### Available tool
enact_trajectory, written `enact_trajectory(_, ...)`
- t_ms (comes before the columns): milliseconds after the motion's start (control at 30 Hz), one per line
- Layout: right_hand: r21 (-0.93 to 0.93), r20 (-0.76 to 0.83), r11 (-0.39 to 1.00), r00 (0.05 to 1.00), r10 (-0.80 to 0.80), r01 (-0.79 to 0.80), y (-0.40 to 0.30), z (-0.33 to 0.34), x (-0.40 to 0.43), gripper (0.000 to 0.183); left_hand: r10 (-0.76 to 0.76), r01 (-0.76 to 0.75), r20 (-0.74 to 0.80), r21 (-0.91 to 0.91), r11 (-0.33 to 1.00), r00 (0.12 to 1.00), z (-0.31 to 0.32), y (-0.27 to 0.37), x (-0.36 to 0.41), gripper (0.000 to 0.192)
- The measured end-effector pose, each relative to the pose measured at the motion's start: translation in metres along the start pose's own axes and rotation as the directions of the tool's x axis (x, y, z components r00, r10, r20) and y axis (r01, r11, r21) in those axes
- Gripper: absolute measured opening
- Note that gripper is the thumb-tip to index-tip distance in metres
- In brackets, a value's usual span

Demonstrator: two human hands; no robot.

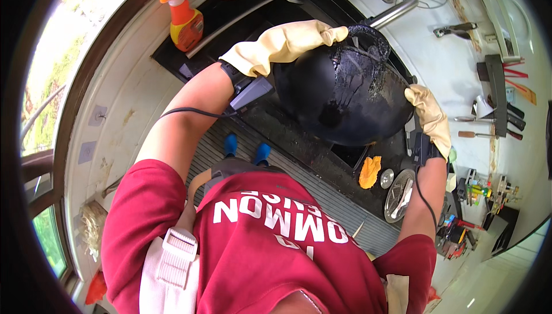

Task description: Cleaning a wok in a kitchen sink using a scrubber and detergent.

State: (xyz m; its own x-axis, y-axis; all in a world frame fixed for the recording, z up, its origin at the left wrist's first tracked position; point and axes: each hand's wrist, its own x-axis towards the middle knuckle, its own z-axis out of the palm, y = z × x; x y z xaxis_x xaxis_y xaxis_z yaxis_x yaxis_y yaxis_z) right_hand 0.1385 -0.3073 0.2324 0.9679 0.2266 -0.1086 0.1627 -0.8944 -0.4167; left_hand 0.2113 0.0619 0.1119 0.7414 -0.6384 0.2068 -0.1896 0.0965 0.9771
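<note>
A black wok (340,98) is tilted over the dark counter, its rounded surface towards me. Thick, flaky burnt residue (375,70) coats the part near its far side. My left hand (297,40), in a cream rubber glove, holds the far left edge, its fingertips near a crusted loop-shaped part (377,40). On the opposite side, my right hand (429,111), gloved alike, grips the wok's rim with the fingers partly hidden. A shiny metal tubular handle (394,13) sticks out beyond the wok; what it joins is hidden.
An orange spray bottle (186,25) stands at the back left beside a long-handled spatula (241,20). An orange cloth (370,171), a small metal dish (387,178) and a round metal tray (399,195) lie near the front right. Knives (515,117) hang on the right wall.
</note>
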Motion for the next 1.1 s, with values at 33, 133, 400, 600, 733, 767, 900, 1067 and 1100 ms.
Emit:
enact_trajectory(33, 0.030, 0.081, 0.999, 0.996, 0.039, -0.041, 0.010, -0.009, 0.001, 0.047, 0.051, -0.052, -0.032, -0.032, 0.998, 0.998, 0.003, -0.003, 0.003, 0.032)
enact_trajectory(133, 0.287, -0.001, 0.953, 0.995, 0.101, -0.097, -0.009, -0.002, -0.008, 0.044, 0.449, -0.400, 0.045, 0.538, 0.742, 0.892, -0.009, -0.033, 0.003, 0.039)
enact_trajectory(400, 0.464, 0.023, 0.882, 0.996, 0.085, -0.086, 0.089, 0.002, -0.001, 0.058, 0.162, -0.170, -0.073, -0.124, 0.978, 0.984, 0.001, -0.019, 0.005, 0.027)
enact_trajectory(600, 0.715, 0.059, 0.694, 0.982, -0.181, 0.085, 0.063, -0.013, -0.021, 0.062, -0.190, 0.149, -0.068, -0.397, 0.906, 0.979, 0.015, 0.018, -0.001, 0.034)
enact_trajectory(733, 0.603, -0.363, 0.788, 0.923, 0.133, 0.124, 0.014, 0.015, -0.044, 0.050, -0.102, 0.097, 0.008, -0.393, 0.914, 0.995, 0.001, -0.004, -0.001, 0.041)
enact_trajectory(767, 0.627, -0.479, 0.761, 0.853, 0.206, 0.168, 0.010, 0.020, -0.054, 0.043, -0.156, 0.136, -0.016, -0.412, 0.901, 0.988, -0.001, -0.011, 0.001, 0.046)
enact_trajectory(900, 0.776, -0.613, 0.552, 0.572, 0.546, 0.305, 0.030, 0.051, -0.098, 0.040, -0.143, 0.144, 0.031, -0.398, 0.906, 0.989, 0.009, -0.007, 0.014, 0.056)
enact_trajectory(1067, 0.856, -0.510, 0.376, 0.470, 0.720, 0.354, 0.029, 0.114, -0.169, 0.050, -0.219, 0.222, 0.049, -0.356, 0.908, 0.975, 0.030, 0.026, 0.010, 0.060)
enact_trajectory(1100, 0.872, -0.480, 0.342, 0.476, 0.737, 0.350, 0.026, 0.123, -0.176, 0.051, -0.192, 0.189, 0.024, -0.341, 0.921, 0.981, 0.028, 0.027, 0.009, 0.060)
